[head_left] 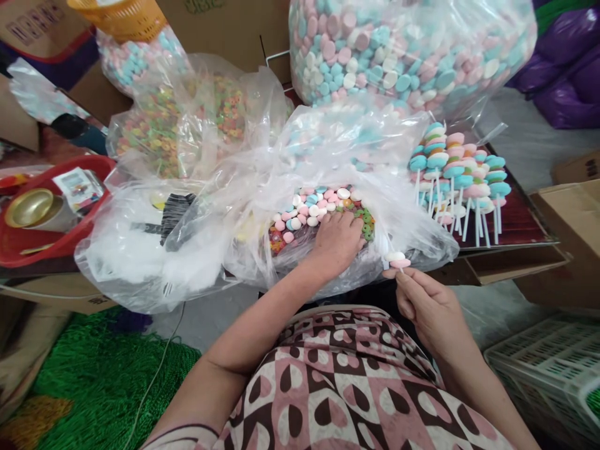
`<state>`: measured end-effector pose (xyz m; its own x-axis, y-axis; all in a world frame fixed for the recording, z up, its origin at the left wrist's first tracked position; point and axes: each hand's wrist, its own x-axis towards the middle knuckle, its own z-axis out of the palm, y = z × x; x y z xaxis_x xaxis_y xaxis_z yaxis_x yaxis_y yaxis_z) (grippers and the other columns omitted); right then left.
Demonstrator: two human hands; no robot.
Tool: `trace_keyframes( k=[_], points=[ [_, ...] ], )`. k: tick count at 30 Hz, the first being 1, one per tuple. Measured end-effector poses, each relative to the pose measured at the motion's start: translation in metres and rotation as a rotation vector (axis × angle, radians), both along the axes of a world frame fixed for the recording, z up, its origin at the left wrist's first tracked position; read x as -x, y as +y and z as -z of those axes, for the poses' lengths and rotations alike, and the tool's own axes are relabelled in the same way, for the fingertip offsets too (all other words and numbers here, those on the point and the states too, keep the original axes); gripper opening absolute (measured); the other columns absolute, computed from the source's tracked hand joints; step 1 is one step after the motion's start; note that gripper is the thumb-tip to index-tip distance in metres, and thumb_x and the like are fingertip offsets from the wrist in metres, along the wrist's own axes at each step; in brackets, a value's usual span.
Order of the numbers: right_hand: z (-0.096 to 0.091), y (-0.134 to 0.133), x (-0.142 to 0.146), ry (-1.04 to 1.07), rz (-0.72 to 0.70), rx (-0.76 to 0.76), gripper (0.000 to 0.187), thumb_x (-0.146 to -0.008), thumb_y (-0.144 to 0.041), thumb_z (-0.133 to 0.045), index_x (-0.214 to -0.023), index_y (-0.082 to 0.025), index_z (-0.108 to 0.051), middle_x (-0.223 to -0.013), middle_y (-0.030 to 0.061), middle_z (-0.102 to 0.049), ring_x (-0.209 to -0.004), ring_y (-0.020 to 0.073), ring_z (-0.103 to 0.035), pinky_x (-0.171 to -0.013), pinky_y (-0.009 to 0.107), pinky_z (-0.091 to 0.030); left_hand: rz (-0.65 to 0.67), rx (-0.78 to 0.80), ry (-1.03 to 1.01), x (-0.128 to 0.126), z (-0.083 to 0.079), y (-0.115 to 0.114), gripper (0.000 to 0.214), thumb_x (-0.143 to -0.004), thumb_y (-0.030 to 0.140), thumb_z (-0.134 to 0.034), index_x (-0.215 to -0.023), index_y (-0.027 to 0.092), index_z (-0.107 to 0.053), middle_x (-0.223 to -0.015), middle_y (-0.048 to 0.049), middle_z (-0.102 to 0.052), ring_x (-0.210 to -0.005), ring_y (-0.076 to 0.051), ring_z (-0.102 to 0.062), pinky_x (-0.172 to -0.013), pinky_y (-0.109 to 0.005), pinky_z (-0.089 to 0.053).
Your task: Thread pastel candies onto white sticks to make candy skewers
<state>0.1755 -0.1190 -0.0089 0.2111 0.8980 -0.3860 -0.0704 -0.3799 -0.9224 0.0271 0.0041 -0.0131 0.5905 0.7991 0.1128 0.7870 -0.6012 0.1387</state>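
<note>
My left hand [340, 240] reaches into an opened clear plastic bag, its bent fingers slightly apart over the sweets and their tips partly hidden. Beneath and around it lie pink, white and blue round candies [307, 209] and green ring-shaped gummies [367, 224]. Thumb and fingers of my right hand [429, 300] pinch a candy skewer [398, 259] at the bag's front right edge. One white and one pink piece show on it; most of its stick is hidden by the hand. Finished-looking candy skewers [462, 175] with white sticks are heaped to the right.
Behind stands a big clear bag of pastel candies [412, 56]. Another bag [164, 134] holds orange and green gummies. A red basin [100, 175] with a metal bowl is at left. Cardboard boxes [572, 219] and a pale plastic crate [548, 356] are at right.
</note>
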Motion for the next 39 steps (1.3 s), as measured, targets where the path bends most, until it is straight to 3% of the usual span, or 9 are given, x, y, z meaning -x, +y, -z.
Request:
trace_keyframes(
  k=[12,16,19,22,27,32,39],
  points=[
    [-0.001,0.0,0.006,0.018,-0.001,0.011,0.027,-0.087,-0.046,-0.062,-0.089,-0.02,-0.067,-0.047,-0.007,-0.037,-0.044,0.0083,-0.028,-0.046,0.026,-0.015,-0.047,0.02,-0.02,-0.001,0.001,0.003,0.017,-0.09,0.026,-0.053,-0.099,0.016,-0.063,-0.108,-0.0113,-0.063,-0.101,-0.028,-0.057,-0.084,-0.042,-0.04],
    [0.002,0.0,0.005,-0.022,-0.026,0.047,0.029,-0.086,-0.048,-0.061,-0.091,-0.02,-0.067,-0.047,-0.007,-0.037,-0.044,0.0082,-0.028,-0.045,0.024,-0.017,-0.057,0.046,-0.117,0.001,0.003,0.006,0.014,-0.089,0.023,-0.053,-0.091,0.015,-0.064,-0.101,-0.011,-0.064,-0.101,-0.028,-0.057,-0.085,-0.042,-0.04],
    [0.004,0.0,0.005,-0.061,-0.063,0.087,0.031,-0.086,-0.048,-0.06,-0.092,-0.019,-0.067,-0.046,-0.0067,-0.037,-0.044,0.0084,-0.028,-0.044,0.024,-0.018,-0.13,0.225,-0.375,0.005,0.002,0.01,0.008,-0.084,0.02,-0.056,-0.082,0.016,-0.062,-0.091,-0.0069,-0.066,-0.092,-0.022,-0.059,-0.083,-0.037,-0.042],
    [0.002,0.002,0.006,-0.071,-0.091,0.102,0.032,-0.085,-0.048,-0.059,-0.092,-0.018,-0.067,-0.047,-0.0065,-0.037,-0.044,0.0085,-0.028,-0.044,0.024,-0.018,-0.211,0.553,-0.793,0.012,0.0,0.014,0.008,-0.082,0.026,-0.06,-0.083,0.018,-0.059,-0.083,-0.0013,-0.066,-0.077,-0.014,-0.059,-0.073,-0.029,-0.044],
    [-0.004,0.003,0.009,-0.059,-0.137,0.06,0.033,-0.086,-0.048,-0.057,-0.093,-0.017,-0.067,-0.046,-0.0066,-0.037,-0.043,0.0086,-0.029,-0.044,0.024,-0.017,-0.232,0.943,-1.316,0.02,0.002,0.013,0.015,-0.075,0.025,-0.068,-0.08,0.017,-0.056,-0.08,0.0016,-0.065,-0.074,-0.009,-0.059,-0.071,-0.024,-0.044],
    [-0.006,0.003,0.011,-0.083,-0.185,0.084,0.033,-0.088,-0.046,-0.055,-0.095,-0.016,-0.067,-0.046,-0.0068,-0.037,-0.042,0.0084,-0.029,-0.043,0.024,-0.017,-0.192,1.098,-1.551,0.021,0.005,0.011,0.027,-0.069,0.03,-0.079,-0.081,0.016,-0.059,-0.076,0.0017,-0.067,-0.071,-0.009,-0.062,-0.073,-0.025,-0.046],
    [-0.002,0.002,0.012,-0.092,-0.2,0.069,0.035,-0.088,-0.046,-0.055,-0.096,-0.015,-0.068,-0.048,-0.0064,-0.037,-0.044,0.0084,-0.029,-0.044,0.024,-0.018,-0.187,1.136,-1.591,0.027,0.012,0.01,0.031,-0.065,0.032,-0.083,-0.08,0.015,-0.062,-0.081,0.0001,-0.069,-0.07,-0.009,-0.061,-0.067,-0.022,-0.044]
  ],
)
